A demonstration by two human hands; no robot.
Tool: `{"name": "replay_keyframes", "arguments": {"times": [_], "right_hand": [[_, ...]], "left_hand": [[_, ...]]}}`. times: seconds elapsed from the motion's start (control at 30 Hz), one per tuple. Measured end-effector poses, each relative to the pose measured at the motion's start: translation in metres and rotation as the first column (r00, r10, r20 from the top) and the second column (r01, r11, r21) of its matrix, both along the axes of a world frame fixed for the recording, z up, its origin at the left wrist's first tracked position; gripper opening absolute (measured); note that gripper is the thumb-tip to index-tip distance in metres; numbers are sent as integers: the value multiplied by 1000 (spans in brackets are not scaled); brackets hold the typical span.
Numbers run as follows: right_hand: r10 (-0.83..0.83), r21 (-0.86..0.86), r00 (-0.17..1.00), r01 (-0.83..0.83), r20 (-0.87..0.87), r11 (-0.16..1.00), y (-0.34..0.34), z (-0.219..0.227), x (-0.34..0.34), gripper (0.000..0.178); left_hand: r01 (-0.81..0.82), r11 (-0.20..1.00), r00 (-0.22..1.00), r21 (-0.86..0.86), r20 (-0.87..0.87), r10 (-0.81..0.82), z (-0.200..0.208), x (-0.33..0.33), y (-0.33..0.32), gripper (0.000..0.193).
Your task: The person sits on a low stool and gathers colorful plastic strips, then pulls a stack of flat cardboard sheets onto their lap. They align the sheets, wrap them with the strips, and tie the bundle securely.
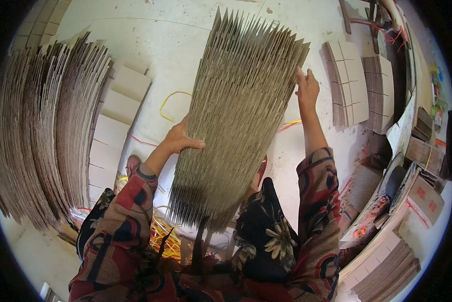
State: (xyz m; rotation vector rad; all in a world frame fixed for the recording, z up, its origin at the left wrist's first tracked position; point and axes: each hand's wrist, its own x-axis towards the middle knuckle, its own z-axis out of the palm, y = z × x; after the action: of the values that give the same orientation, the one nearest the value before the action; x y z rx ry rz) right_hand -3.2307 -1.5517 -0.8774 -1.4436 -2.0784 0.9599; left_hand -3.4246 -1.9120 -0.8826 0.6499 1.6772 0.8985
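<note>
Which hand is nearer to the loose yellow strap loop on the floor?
Left. The left hand grips the cardboard bundle just beside the yellow strap loop; the right hand is across the bundle.

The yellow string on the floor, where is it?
In the head view, the yellow string lies looped on the pale floor, left of the cardboard bundle held between both hands, just above the left hand and right of the flat cardboard pieces.

Red-and-black floral sleeves [130,211]
</note>
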Motion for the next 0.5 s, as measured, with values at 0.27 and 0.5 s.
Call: {"name": "replay_keyframes", "arguments": {"times": [0.27, 0.5], "right_hand": [[49, 129, 992, -64, 120, 990, 34, -5, -36, 33], [75, 447, 991, -119, 114, 887, 48, -34, -34, 32]], "left_hand": [[5, 1000, 1000, -10, 26, -5, 9, 1, 5, 105], [27, 1000, 999, -6, 27, -27, 15, -1, 7, 105]]}}
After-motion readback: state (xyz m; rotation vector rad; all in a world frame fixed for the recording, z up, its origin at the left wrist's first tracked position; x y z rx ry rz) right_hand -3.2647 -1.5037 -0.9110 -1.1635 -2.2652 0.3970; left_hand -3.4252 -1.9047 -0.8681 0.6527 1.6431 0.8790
